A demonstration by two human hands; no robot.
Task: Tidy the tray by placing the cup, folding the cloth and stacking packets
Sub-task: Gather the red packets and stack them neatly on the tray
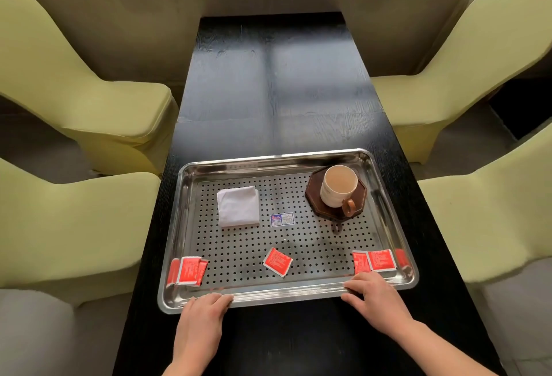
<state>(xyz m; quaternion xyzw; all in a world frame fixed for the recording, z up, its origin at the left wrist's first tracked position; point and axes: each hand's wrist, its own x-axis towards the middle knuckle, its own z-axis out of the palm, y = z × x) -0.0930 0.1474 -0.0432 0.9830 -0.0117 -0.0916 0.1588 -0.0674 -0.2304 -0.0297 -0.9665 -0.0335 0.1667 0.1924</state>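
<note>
A steel tray [286, 293] with a perforated floor lies on a dark table. In its far right corner a cream cup [339, 186] with a brown handle stands upright on a dark eight-sided coaster [313, 196]. A white cloth [238, 207], folded into a square, lies flat at the far left. Red packets [277, 262] lie along the near edge: two overlapping at the left, one tilted in the middle, two overlapping at the right.

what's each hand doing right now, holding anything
left hand: open, fingers resting on the near rim of the tray, holding nothing.
right hand: open, fingers resting on the same rim, holding nothing.
</note>
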